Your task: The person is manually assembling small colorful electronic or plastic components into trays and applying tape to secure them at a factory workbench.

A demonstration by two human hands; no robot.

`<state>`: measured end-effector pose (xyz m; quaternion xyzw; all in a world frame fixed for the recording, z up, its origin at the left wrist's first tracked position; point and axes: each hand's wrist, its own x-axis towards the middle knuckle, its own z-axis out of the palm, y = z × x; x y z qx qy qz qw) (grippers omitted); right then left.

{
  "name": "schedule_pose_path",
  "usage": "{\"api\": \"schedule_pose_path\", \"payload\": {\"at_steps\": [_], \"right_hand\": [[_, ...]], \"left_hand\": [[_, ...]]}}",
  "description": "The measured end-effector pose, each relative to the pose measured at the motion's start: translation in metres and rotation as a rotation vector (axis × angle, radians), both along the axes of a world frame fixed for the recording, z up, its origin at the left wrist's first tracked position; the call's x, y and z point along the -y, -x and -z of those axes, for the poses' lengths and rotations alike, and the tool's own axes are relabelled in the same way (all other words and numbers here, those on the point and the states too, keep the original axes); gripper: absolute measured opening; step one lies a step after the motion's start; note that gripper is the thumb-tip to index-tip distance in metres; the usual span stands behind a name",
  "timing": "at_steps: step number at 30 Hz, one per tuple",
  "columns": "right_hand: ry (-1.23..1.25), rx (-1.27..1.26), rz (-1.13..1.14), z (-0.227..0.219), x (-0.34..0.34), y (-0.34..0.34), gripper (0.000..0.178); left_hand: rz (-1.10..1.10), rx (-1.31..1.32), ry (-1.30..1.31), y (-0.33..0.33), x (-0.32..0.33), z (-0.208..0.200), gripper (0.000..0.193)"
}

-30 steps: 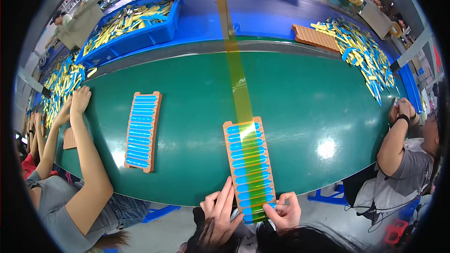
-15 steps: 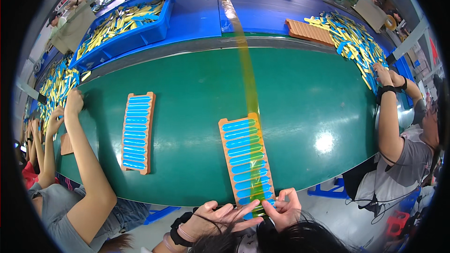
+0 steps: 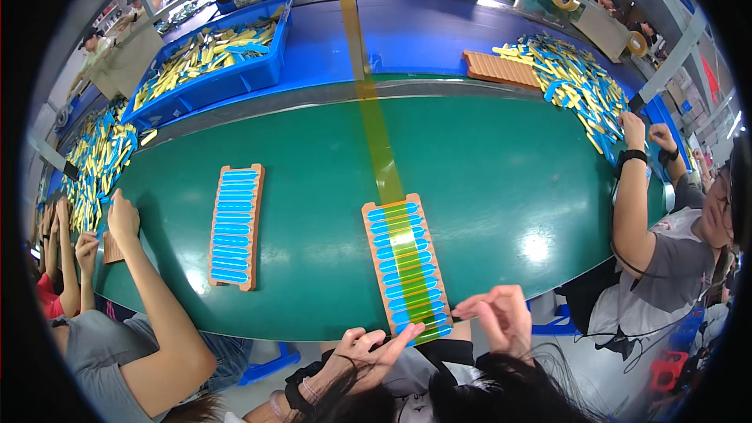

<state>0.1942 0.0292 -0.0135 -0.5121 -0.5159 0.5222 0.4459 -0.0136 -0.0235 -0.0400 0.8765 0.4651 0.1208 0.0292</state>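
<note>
Green tabletop [image 3: 486,180] carries a brown tray [image 3: 407,270] of blue strips at its near edge, a band of yellow tape [image 3: 376,133] running lengthwise over it toward the far edge. Both hands sit at the tray's near end: left hand [image 3: 362,354] spread, fingertips at the tape's end; right hand [image 3: 497,317] loosely curled, fingers pinched just beside the tray. A second tray [image 3: 235,225] lies further left.

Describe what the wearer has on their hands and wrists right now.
Both hands are bare, no gloves. The left hand has a black band at its wrist. The right hand meets a dark sleeve or cuff at its wrist. No rings or markings can be made out.
</note>
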Motion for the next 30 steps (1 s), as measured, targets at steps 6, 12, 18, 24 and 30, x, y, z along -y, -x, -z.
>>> {"api": "schedule_pose_path", "payload": {"at_steps": [6,12,18,24,30], "right_hand": [[-0.038,0.511,-0.412,-0.046,-0.016,0.034,0.029],[-0.199,0.568,-0.453,-0.047,-0.015,0.04,0.032],[-0.228,0.684,-0.447,-0.044,-0.016,0.044,0.036],[-0.278,0.734,-0.493,-0.052,-0.013,0.052,0.038],[-0.256,0.801,-0.523,-0.053,-0.013,0.055,0.046]], "left_hand": [[-0.018,0.073,-0.052,0.001,0.009,0.001,0.05],[0.136,-0.209,-0.178,0.003,-0.002,-0.022,0.05],[-0.207,0.532,0.187,0.022,-0.087,-0.064,0.026],[-0.6,1.262,0.761,0.049,-0.233,-0.06,0.078],[-0.322,1.59,0.985,0.041,-0.255,-0.047,0.051]]}}
